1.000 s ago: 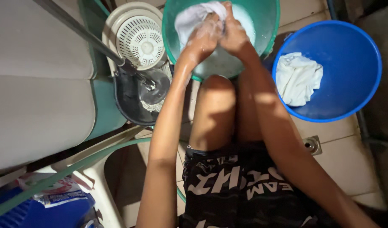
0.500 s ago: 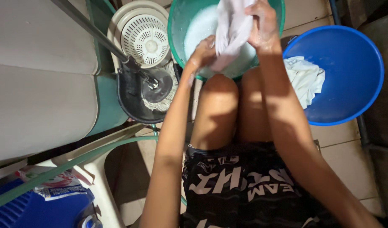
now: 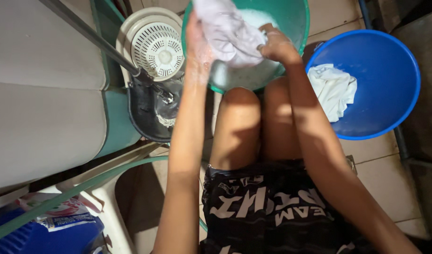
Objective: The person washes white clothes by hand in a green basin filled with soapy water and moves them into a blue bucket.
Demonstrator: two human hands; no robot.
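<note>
Green plastic forms the wash basin [image 3: 298, 21], the landmark here, sitting on the tiled floor just beyond the person's knees with soapy water inside. Left of the basin stands a mop bucket [image 3: 143, 113] with a white spinner basket [image 3: 157, 44], and a grey mop handle [image 3: 89, 37] slants down into it. Further left of the basin, towards the near corner, a green hose [image 3: 75, 190] runs across the floor.

Over the basin's left rim, the left hand [image 3: 197, 44] is closed on the left edge of a wet white cloth [image 3: 227, 33], fingers wrapped tight and soapy. The cloth is lifted above the suds, bunched between the two hands. At its right edge the right hand [image 3: 274, 47] grips it too, fingers curled shut into the fabric, just inside the basin's near rim.

Right of the green basin, touching or nearly so, sits a blue basin [image 3: 394, 61] with a crumpled white garment [image 3: 331, 89] lying in its left part.
</note>
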